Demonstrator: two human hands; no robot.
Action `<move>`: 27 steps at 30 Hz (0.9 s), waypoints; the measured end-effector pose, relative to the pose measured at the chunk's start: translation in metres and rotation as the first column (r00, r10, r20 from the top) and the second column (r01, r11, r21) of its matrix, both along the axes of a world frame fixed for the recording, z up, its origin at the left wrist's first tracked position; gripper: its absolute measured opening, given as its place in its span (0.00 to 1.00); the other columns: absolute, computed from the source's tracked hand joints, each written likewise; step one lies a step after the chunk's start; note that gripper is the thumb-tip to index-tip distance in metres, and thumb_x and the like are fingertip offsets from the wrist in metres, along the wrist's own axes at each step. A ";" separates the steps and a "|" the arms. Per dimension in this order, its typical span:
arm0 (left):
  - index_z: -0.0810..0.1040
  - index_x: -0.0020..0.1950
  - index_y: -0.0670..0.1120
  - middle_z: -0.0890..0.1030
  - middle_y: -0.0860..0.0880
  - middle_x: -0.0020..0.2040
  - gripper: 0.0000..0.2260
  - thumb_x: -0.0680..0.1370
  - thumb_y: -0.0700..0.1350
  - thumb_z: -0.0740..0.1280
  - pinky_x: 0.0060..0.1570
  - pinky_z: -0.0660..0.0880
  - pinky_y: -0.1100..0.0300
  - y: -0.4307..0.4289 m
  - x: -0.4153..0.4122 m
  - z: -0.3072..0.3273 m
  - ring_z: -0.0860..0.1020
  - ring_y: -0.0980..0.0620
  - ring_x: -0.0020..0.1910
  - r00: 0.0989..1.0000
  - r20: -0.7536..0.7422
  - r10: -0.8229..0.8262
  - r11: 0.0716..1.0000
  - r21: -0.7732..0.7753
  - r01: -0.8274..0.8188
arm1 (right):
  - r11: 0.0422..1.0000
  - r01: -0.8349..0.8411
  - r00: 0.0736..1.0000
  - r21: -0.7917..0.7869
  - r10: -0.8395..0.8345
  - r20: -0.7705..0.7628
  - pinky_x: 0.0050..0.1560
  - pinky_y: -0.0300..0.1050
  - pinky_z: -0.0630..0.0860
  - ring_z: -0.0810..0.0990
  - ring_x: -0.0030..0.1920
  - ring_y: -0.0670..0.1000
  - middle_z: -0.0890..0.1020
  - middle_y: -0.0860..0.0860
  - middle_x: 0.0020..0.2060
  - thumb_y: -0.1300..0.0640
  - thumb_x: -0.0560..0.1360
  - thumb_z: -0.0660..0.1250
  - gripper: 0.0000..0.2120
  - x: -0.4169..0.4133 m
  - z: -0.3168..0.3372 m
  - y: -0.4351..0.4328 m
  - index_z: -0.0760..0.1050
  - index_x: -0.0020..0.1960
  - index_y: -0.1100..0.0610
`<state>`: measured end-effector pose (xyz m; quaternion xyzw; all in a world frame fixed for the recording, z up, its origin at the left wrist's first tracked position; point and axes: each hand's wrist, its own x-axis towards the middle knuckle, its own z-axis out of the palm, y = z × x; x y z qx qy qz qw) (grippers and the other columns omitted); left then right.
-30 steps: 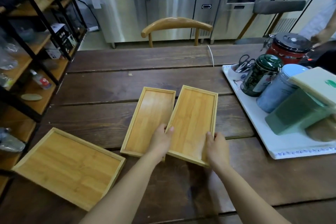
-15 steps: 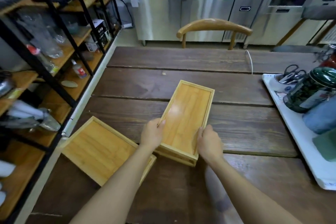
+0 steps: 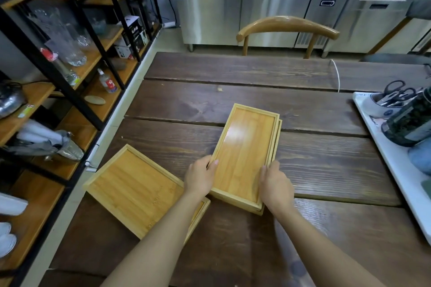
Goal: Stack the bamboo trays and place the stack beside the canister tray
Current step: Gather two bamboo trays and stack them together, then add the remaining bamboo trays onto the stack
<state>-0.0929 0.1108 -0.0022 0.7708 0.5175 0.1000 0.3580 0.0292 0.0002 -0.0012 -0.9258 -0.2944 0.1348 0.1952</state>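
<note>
Two narrow bamboo trays lie stacked one on the other in the middle of the dark wooden table, the lower one peeking out along the right and near edges. My left hand grips the stack's near left rim, thumb over the edge. My right hand holds its near right corner. A larger bamboo tray lies to the left near the table's edge, partly under my left forearm. The white canister tray sits at the right edge of the view.
On the canister tray stand a dark green canister, a bowl of scissors and a blue jar. A wooden chair stands at the table's far side. Black shelving with glassware lines the left. Steel cabinets stand behind.
A second ago the two narrow trays lay side by side; the right one has gone onto the left one. My view has swung left, so the canister tray sits further right.
</note>
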 end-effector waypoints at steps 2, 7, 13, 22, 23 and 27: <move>0.77 0.44 0.42 0.77 0.50 0.36 0.13 0.81 0.49 0.60 0.30 0.64 0.62 0.000 0.002 -0.002 0.73 0.53 0.35 1.000 0.014 -0.003 1.000 -0.015 0.004 | 1.000 0.009 1.000 -0.002 -0.009 0.004 0.46 0.55 0.74 0.81 0.46 0.65 0.83 0.62 0.45 0.54 0.80 0.48 0.14 0.002 -0.001 -0.002 0.67 0.52 0.63; 0.79 0.57 0.44 0.83 0.47 0.52 0.12 0.80 0.47 0.61 0.45 0.73 0.58 -0.003 0.002 0.000 0.79 0.50 0.49 0.999 0.040 -0.013 0.998 -0.058 0.015 | 0.999 -0.012 0.999 -0.039 0.013 0.034 0.43 0.52 0.75 0.81 0.45 0.63 0.84 0.60 0.45 0.53 0.80 0.50 0.13 0.005 -0.003 -0.005 0.67 0.52 0.62; 0.74 0.67 0.46 0.78 0.48 0.65 0.16 0.80 0.47 0.62 0.58 0.70 0.57 0.005 -0.008 0.015 0.74 0.48 0.64 0.997 -0.012 -0.080 0.989 -0.126 0.077 | 0.997 -0.055 0.979 -0.048 0.064 0.196 0.47 0.50 0.70 0.77 0.50 0.58 0.79 0.57 0.49 0.54 0.77 0.58 0.11 0.012 0.004 -0.004 0.70 0.52 0.60; 0.56 0.77 0.47 0.50 0.42 0.79 0.29 0.79 0.53 0.61 0.74 0.44 0.43 0.030 -0.087 0.032 0.46 0.43 0.78 0.865 -0.241 0.441 0.896 0.070 -0.438 | 0.798 -0.589 0.807 0.130 0.574 0.137 0.59 0.47 0.69 0.74 0.58 0.56 0.76 0.56 0.57 0.56 0.77 0.60 0.15 -0.048 0.037 0.046 0.71 0.61 0.60; 0.51 0.78 0.48 0.45 0.41 0.79 0.32 0.79 0.54 0.62 0.74 0.44 0.43 0.030 -0.096 0.033 0.43 0.43 0.78 0.827 -0.245 0.507 0.854 0.007 -0.521 | 0.767 -0.631 0.776 0.119 0.623 0.095 0.58 0.47 0.69 0.73 0.58 0.56 0.76 0.56 0.57 0.56 0.77 0.60 0.15 -0.059 0.037 0.053 0.71 0.61 0.61; 0.38 0.77 0.52 0.38 0.43 0.79 0.43 0.76 0.52 0.67 0.75 0.48 0.40 0.028 -0.126 0.038 0.42 0.42 0.78 0.614 -0.130 0.779 0.542 -0.353 -0.763 | 0.694 -0.719 0.687 -0.028 0.705 -0.179 0.65 0.51 0.66 0.68 0.66 0.59 0.71 0.59 0.66 0.51 0.76 0.61 0.25 -0.097 0.028 0.077 0.61 0.69 0.61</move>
